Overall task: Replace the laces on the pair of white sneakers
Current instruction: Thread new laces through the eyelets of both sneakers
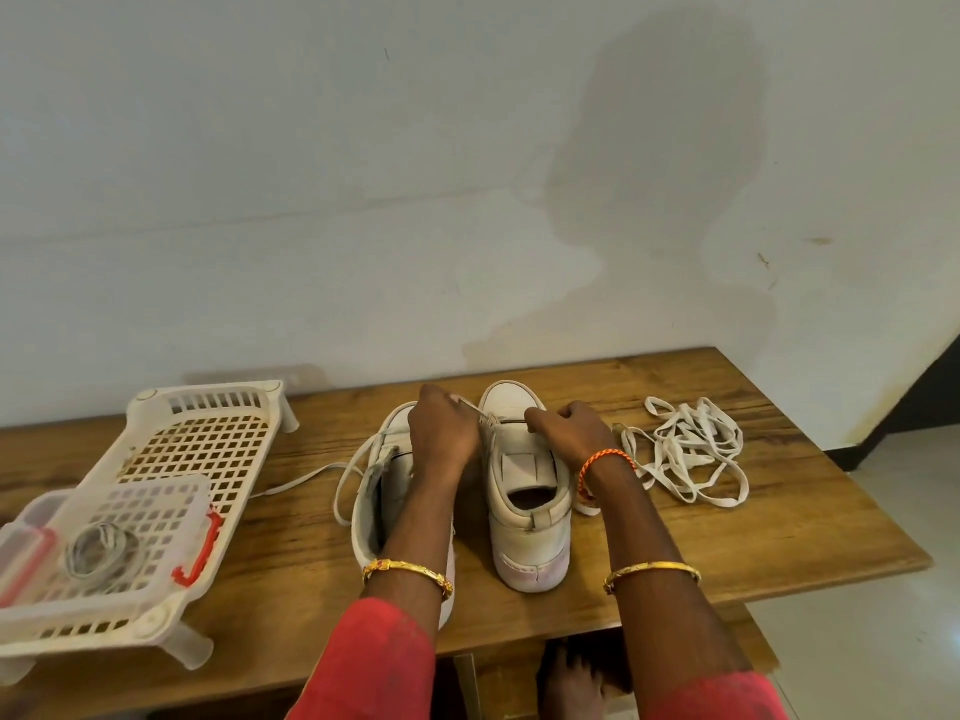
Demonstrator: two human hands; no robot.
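Two white high-top sneakers stand side by side on the wooden table, heels toward me. Over the right sneaker both my hands work near its toe end. My left hand pinches a short end of white lace at the shoe's left eyelets. My right hand has its fingers curled on the right eyelet side; what it pinches is hidden. The left sneaker lies partly under my left forearm, with a white lace trailing loosely from it to the left. A tangled pile of white laces lies right of the shoes.
A white plastic lattice rack stands at the table's left end. On it sits a clear box with red clips holding a coiled lace. The wall runs just behind the table. A bare foot shows under the table's front edge.
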